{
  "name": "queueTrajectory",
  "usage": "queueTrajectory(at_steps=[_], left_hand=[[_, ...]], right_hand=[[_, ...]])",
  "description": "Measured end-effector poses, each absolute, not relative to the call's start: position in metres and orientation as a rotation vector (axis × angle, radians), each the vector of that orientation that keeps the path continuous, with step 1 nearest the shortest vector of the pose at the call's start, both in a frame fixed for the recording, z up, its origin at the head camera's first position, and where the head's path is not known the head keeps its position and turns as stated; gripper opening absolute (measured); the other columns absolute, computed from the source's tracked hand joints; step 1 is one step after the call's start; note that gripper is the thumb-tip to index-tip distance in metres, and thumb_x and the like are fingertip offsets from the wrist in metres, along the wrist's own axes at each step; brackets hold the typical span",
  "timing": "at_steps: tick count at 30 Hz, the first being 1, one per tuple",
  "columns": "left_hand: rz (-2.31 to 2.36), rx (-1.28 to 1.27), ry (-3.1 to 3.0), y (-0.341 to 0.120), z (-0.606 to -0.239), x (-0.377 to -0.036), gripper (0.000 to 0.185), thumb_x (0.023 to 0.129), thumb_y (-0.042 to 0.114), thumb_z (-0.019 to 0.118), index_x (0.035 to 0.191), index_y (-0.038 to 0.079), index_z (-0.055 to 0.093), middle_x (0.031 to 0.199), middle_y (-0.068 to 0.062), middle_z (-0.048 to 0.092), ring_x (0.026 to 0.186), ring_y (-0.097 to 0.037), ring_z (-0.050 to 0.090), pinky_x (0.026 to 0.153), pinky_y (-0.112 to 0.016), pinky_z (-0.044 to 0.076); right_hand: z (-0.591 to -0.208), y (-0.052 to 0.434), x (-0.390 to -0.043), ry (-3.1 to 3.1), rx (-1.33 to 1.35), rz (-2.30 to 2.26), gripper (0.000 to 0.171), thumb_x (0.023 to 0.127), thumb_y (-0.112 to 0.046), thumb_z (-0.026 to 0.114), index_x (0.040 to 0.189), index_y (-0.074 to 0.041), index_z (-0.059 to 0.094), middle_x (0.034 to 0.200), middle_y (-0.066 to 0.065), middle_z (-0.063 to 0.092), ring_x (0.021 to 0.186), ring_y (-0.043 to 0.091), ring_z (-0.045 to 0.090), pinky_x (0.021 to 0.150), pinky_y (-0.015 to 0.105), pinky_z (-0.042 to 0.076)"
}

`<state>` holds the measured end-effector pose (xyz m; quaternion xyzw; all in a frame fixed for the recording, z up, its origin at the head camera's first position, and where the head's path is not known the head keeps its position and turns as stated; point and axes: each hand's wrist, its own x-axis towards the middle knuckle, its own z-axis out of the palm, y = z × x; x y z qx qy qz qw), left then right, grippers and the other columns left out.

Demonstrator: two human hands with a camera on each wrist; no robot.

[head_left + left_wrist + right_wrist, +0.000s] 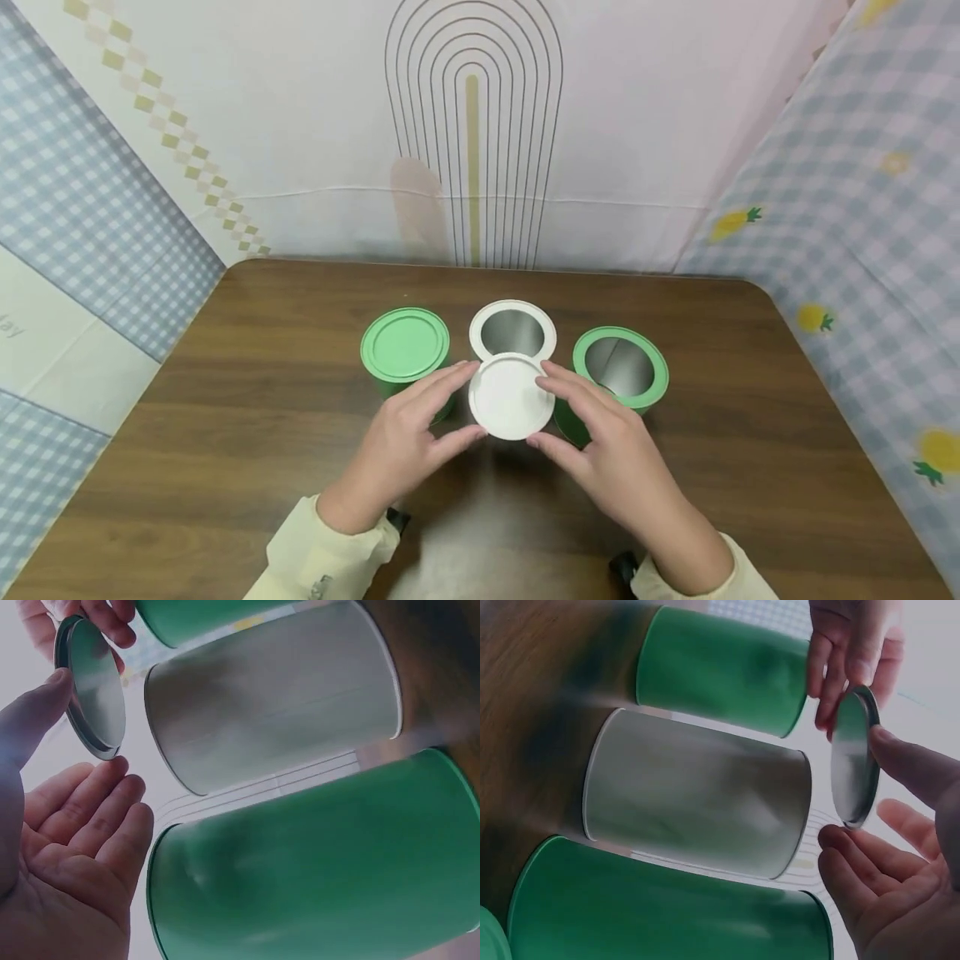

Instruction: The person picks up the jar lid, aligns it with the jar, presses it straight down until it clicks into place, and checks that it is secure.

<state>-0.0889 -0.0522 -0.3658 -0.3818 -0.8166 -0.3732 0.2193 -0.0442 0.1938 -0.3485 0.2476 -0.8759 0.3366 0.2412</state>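
Between both hands a white round lid [512, 398] is held by its edge. My left hand [408, 437] pinches its left side with thumb and fingers, and my right hand [611, 450] pinches the right side. In the wrist views the lid's shiny metallic underside [101, 682] faces the cans. An uncovered white can [551, 333] with a silvery inside stands just beyond the lid, which overlaps its near rim in the head view. To the left is a green can [405, 343] with its green lid on. On the right stands an uncovered green can [661, 367], partly hidden by my right hand.
The three cans stand in a row on a brown wooden table [247, 433]. A patterned white cloth [315, 133] hangs behind it, with checked cloth on both sides. A light green rounded edge [490, 937] shows at the lower left of the right wrist view.
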Motion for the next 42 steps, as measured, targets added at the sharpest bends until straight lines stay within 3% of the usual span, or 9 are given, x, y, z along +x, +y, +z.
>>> queueTrajectory(at_steps=[5,11,14,42], left_hand=[[-0.983,-1.056,-2.279,-0.055,-0.362,-0.093,0.073,0.072,0.018,0.091,0.135,0.001,0.06,0.129,-0.017,0.066,0.12,-0.029,0.064,0.098,-0.042,0.054],[-0.92,-1.083,-2.29,-0.054,-0.36,-0.097,0.072,0.073,0.019,0.09,0.136,0.0,0.06,0.13,-0.016,0.066,0.122,-0.029,0.063,0.099,-0.042,0.053],[-0.91,-1.09,-2.299,-0.054,-0.357,-0.099,0.071,0.074,0.019,0.09,0.136,-0.001,0.059,0.13,-0.016,0.065,0.122,-0.029,0.063,0.1,-0.042,0.052],[-0.819,-1.042,-2.511,-0.052,-0.341,-0.115,0.061,0.085,0.025,0.083,0.137,0.003,0.061,0.136,-0.01,0.063,0.126,-0.024,0.06,0.101,-0.039,0.052]], right_hand=[[-0.347,0.192,-0.05,-2.43,0.653,0.881,0.066,0.067,-0.014,0.094,0.126,-0.007,0.065,0.135,0.007,0.064,0.122,0.024,0.063,0.102,0.02,0.046],[-0.344,0.193,-0.052,-2.465,0.645,0.82,0.065,0.068,-0.016,0.094,0.125,-0.005,0.065,0.136,0.008,0.063,0.122,0.026,0.062,0.094,0.042,0.055],[-0.341,0.193,-0.053,-2.471,0.645,0.809,0.066,0.068,-0.017,0.094,0.126,-0.004,0.065,0.136,0.009,0.063,0.121,0.027,0.063,0.092,0.046,0.056],[-0.332,0.196,-0.073,-2.618,0.579,0.831,0.059,0.077,-0.022,0.089,0.128,-0.004,0.065,0.138,0.009,0.062,0.123,0.027,0.061,0.092,0.046,0.056]])
